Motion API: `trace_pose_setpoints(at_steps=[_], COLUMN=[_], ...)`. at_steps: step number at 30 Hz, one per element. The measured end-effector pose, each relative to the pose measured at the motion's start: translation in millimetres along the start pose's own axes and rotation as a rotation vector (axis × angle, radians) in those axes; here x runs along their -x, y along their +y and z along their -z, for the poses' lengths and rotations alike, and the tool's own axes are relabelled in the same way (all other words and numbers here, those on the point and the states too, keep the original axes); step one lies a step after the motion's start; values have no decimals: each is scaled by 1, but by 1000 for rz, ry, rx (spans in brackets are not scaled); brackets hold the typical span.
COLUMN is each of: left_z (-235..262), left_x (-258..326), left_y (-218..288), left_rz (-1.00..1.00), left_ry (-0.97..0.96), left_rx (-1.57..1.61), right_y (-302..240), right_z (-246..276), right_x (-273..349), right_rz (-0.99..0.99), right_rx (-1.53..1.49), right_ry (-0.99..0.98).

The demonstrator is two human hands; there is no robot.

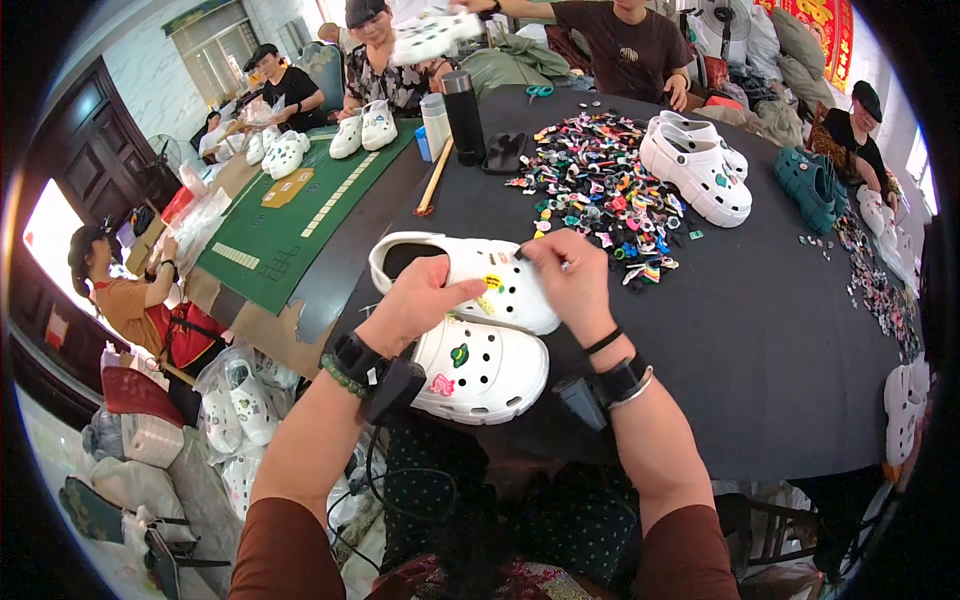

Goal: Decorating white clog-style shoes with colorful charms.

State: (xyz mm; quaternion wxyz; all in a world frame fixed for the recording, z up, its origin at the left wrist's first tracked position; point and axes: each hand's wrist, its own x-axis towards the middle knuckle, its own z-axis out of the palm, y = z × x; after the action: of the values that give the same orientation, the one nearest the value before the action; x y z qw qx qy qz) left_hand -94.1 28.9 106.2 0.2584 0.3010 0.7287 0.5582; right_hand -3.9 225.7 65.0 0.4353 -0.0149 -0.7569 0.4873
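Two white clogs lie side by side at the near edge of the black table. My left hand (408, 305) grips the farther clog (528, 308), its thumb pressed on the upper beside a yellow charm (493, 282). At that clog's far side, my right hand (578, 278) is closed in a pinch around a small dark charm (521, 254), held against the upper; its exact shape is hidden by the fingers. The nearer clog (505, 372) carries a green planet-shaped charm (459, 355) and a pink charm (442, 385).
Beyond my hands spreads a pile of colourful charms (610, 180). White clogs (690, 170) and dark green clogs (810, 190) stand to the right. A black bottle (462, 118), a phone (504, 152) and a wooden stick (434, 180) lie left of the pile. Several people work around.
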Motion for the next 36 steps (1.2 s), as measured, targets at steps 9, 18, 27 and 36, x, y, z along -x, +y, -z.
trace_pose_setpoints(at_steps=[9, 18, 27, 36], left_z=[3, 4, 56, 97], left_x=[2, 0, 24, 84], left_y=[7, 11, 22, 37], left_rz=[31, 90, -73, -27], left_ry=[-10, 87, 184, 347], left_rx=[-148, -320, -178, -180], right_y=[46, 95, 72, 61], right_z=[38, 52, 48, 36], right_x=[-21, -14, -10, -2], right_rz=[-275, -90, 48, 37], right_rx=[-5, 531, 543, 491], right_ry=[135, 113, 48, -16])
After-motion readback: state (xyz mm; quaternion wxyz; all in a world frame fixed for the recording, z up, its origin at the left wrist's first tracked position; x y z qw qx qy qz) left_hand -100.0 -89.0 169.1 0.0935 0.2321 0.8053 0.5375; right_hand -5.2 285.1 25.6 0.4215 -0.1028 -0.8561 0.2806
